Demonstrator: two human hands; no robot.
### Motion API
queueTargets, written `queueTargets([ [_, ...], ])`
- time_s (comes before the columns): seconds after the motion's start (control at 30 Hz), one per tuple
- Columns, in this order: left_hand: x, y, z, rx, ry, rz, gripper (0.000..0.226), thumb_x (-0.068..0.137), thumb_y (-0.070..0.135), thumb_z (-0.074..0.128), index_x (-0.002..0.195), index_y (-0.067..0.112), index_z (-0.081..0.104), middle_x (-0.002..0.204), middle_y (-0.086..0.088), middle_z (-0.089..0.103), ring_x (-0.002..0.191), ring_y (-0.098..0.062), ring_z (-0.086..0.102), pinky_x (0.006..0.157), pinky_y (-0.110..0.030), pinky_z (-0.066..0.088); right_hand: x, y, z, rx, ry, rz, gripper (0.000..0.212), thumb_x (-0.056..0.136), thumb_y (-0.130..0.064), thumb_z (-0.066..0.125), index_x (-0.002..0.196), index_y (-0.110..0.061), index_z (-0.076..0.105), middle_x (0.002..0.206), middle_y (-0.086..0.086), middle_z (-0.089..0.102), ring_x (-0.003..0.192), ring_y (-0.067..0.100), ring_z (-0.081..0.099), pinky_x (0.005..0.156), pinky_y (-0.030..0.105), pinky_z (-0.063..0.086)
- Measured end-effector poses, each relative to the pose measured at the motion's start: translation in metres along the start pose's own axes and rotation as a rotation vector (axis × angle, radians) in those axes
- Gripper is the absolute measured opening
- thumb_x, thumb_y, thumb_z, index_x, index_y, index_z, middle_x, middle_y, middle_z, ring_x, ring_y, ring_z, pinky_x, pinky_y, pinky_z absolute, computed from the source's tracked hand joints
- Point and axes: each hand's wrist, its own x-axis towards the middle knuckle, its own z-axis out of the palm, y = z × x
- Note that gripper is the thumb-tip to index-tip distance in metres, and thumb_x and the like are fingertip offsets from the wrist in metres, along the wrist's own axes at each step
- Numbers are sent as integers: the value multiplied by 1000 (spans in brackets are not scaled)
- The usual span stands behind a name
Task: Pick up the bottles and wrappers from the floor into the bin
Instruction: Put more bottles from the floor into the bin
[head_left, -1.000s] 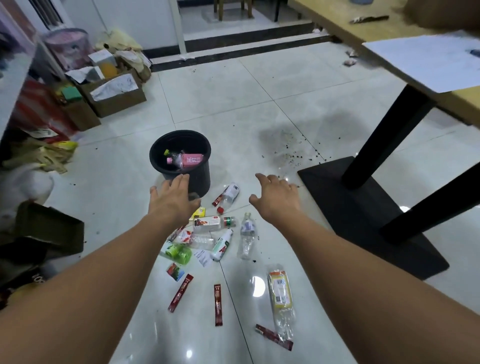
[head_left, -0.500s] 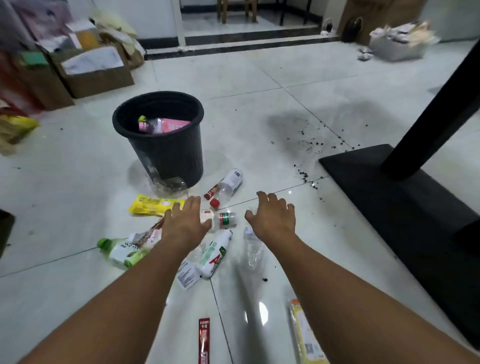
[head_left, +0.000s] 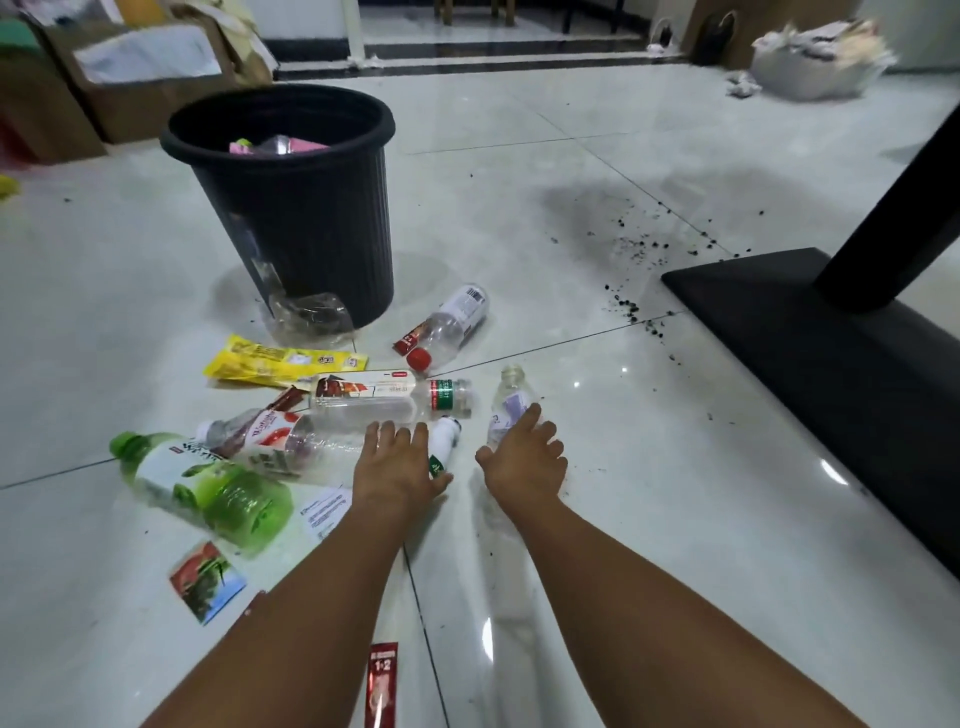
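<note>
Tiles of glossy pale grey floor (head_left: 571, 171) run back to a dark-edged step (head_left: 467, 62). Brown cardboard boxes (head_left: 150, 98) are stacked at the far left and a stuffed white bag (head_left: 810, 67) is seen at the far right. A black ribbed plastic bin (head_left: 311, 223) stands upright at the left, with pink and clear rubbish inside. The right side is bounded by a flat black base with a black post (head_left: 831, 358), with dark crumbs (head_left: 631, 306) scattered before it; open tile lies between base and litter.

Just before the bin lie crumpled clear plastic (head_left: 311, 317), a yellow wrapper (head_left: 275, 361), a clear red-capped bottle (head_left: 449, 322) bearing a barcode, a long clear bottle with a red-and-white label (head_left: 384, 397), a crushed red-labelled bottle (head_left: 270, 441) and a green bottle (head_left: 208, 483).

The left grip (head_left: 397, 467) is spread, fingers straight, over a small white bottle (head_left: 445, 439). The right grip (head_left: 524, 462) is loosely spread above an uncapped clear bottle with a purple label (head_left: 509, 402); contact cannot be told.

"1+2" is read on a red sachet (head_left: 382, 680) at the bottom edge; other labels are blurred.
</note>
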Motion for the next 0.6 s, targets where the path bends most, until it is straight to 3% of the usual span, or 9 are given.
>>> queueTargets([
  [0.13,2,6,3,63,-5,8,86,88,59,47,148,6,15,151,-13,32,147,-26,8,118,-42,-8,-5,4,4,32,-79,108,105,84,-33,68,152,-13,-10,146,22,27,130,34,37,103,41,41],
  [0.27,0,19,8,75,-4,1,83,88,41,57,148,5,14,146,-16,37,142,-29,21,118,-40,-7,-9,25,0,39,-37,84,91,87,-26,63,152,-18,-1,140,16,33,125,31,41,100,38,44],
  [0.37,-3,30,7,50,18,-11,66,90,20,52,145,4,20,137,-11,44,132,-27,36,119,-38,5,-9,44,-18,65,69,74,85,87,-24,61,150,-19,6,136,13,35,121,31,43,95,37,44],
  [0.43,-6,36,-1,-57,23,-49,54,91,22,50,139,10,28,134,-7,42,124,-25,41,112,-37,21,-7,53,-36,79,135,72,83,85,-24,63,149,-21,9,134,11,37,119,30,44,90,36,44],
  [0.6,-7,33,-57,-167,147,-70,62,84,24,60,137,12,31,130,-8,41,117,-25,47,92,-37,41,-6,49,-89,174,228,53,74,86,-35,60,145,-21,18,130,11,43,116,30,46,85,36,43],
])
